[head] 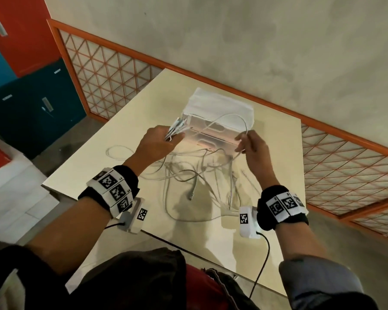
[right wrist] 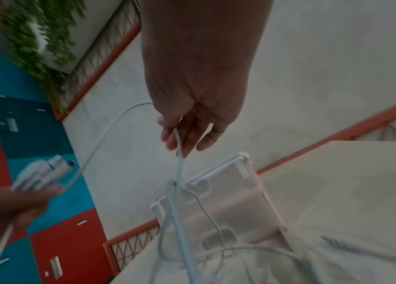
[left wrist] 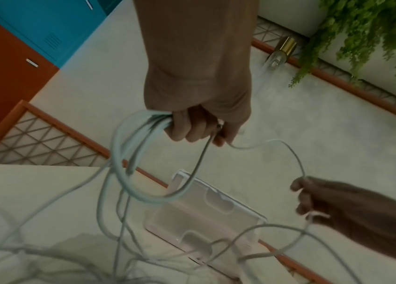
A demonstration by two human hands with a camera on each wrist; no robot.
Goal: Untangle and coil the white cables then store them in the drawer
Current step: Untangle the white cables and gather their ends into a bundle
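Note:
A tangle of white cables (head: pixel 195 177) lies on the cream table (head: pixel 112 153) in front of a small white drawer unit (head: pixel 217 121) with two shut translucent drawers. My left hand (head: pixel 159 142) is raised above the table and grips a bundle of gathered cable loops (left wrist: pixel 141 132), whose plug ends (head: pixel 176 128) stick out past the fingers. My right hand (head: pixel 249 142) pinches a single white cable (right wrist: pixel 178 153) that arcs over to the left hand and hangs down into the tangle.
The table's front edge (head: pixel 188 247) is close to my body. An orange lattice railing (head: pixel 112 70) runs behind the table. Blue and red lockers (head: pixel 31 97) stand at the left. Green plants (left wrist: pixel 374 38) hang on the far wall.

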